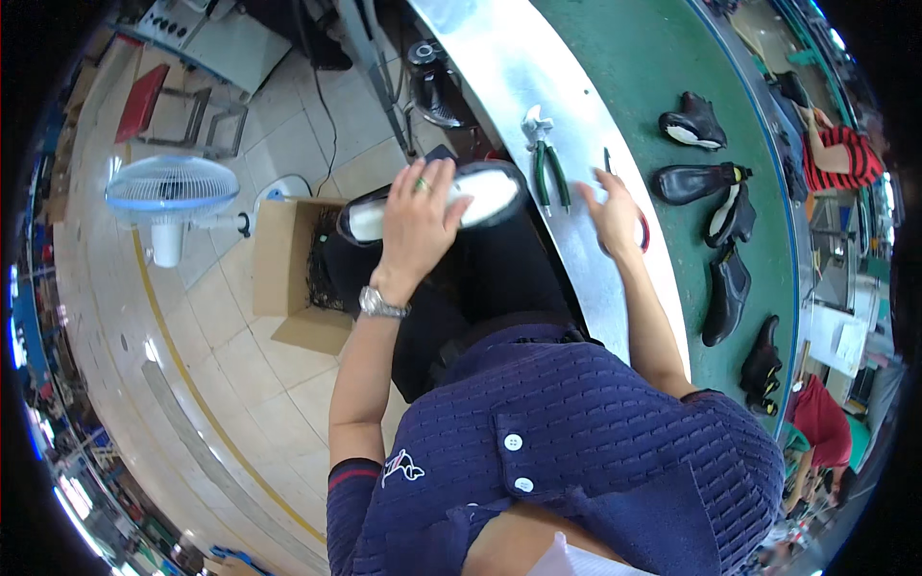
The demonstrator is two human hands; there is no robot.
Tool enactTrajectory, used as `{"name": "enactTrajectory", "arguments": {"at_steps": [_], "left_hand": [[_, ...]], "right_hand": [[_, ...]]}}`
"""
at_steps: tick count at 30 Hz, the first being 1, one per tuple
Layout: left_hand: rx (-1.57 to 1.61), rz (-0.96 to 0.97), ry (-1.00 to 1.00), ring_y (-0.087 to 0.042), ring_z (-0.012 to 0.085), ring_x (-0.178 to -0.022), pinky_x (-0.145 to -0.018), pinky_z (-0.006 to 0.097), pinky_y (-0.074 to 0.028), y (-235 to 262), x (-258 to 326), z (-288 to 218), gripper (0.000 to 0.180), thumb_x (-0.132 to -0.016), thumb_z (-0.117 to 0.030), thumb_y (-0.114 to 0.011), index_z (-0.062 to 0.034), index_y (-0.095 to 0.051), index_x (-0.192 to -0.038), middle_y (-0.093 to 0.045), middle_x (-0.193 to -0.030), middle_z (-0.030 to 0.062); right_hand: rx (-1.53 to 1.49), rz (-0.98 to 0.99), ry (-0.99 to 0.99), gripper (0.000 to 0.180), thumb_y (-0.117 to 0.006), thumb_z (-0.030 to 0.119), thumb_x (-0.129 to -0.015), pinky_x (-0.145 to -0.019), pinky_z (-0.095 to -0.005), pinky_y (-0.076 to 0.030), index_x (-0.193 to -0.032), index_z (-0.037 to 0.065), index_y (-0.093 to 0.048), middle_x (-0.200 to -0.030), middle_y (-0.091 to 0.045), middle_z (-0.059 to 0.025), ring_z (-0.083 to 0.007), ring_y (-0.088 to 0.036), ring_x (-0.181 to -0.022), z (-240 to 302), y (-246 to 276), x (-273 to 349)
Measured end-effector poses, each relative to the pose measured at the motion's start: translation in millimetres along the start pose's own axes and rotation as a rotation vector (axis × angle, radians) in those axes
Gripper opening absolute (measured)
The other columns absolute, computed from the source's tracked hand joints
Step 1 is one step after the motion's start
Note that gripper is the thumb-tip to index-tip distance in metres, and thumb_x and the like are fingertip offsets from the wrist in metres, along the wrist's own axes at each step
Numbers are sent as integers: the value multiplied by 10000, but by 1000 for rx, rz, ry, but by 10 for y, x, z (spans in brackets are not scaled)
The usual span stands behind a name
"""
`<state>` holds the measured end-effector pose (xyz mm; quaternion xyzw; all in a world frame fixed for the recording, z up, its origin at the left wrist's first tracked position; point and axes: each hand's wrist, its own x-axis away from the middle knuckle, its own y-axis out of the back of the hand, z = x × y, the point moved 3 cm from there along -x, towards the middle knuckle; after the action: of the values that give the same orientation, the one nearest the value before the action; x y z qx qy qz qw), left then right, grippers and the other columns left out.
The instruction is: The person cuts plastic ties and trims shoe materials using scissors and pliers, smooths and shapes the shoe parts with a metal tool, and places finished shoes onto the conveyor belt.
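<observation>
Across my lap lies a black shoe with a white underside point(488, 195), its bottom turned up. My left hand point(420, 216) is closed over its middle, the thumb apart along the white part. On the shiny metal strip of the bench point(591, 278), my right hand point(615, 213) is over a slim tool with a red handle loop point(645, 231), probably scissors. The thumb stands away from the fingers; a dark tip shows past them, and the palm hides the middle of the tool. Left of that hand lie pincers with green handles point(549, 173).
Several black shoes point(722, 293) lie along the green bench surface point(629, 62) on the right. At my left are an open cardboard box point(280, 259), a blue-and-white fan point(171, 184) and a red-topped stool point(142, 104). Other people point(843, 158) are at the far right.
</observation>
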<state>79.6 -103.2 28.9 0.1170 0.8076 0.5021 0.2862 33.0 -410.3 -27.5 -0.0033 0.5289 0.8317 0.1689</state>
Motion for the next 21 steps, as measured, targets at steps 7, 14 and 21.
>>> {"name": "enactTrajectory", "arguments": {"at_steps": [7, 14, 21], "left_hand": [[391, 211, 251, -635, 297, -889, -789, 393, -498, -5, -602, 621, 403, -896, -370, -614, -77, -639, -1172, -668, -1010, 127], [22, 4, 168, -628, 380, -751, -630, 458, -493, -145, -618, 545, 294, -989, -254, -467, -21, -518, -816, -637, -801, 181], [395, 199, 500, -662, 294, -698, -616, 398, -470, 71, -629, 794, 294, -933, -307, -589, -31, -682, -893, -664, -778, 175]], "right_hand": [[107, 111, 8, 588, -647, 414, -843, -881, -448, -466, -1251, 5, -535, -1110, -590, -228, -398, -565, -1042, 369, -729, -347], [-643, 550, -334, 381, -527, 349, -920, -694, -300, -410, -998, -14, -612, -737, -581, -43, -152, -531, -706, 562, -297, -544], [-560, 1171, 67, 616, -552, 168, -936, -788, -289, -471, -1474, 60, -272, -882, -655, -61, -140, -597, -797, 1633, 270, -700]]}}
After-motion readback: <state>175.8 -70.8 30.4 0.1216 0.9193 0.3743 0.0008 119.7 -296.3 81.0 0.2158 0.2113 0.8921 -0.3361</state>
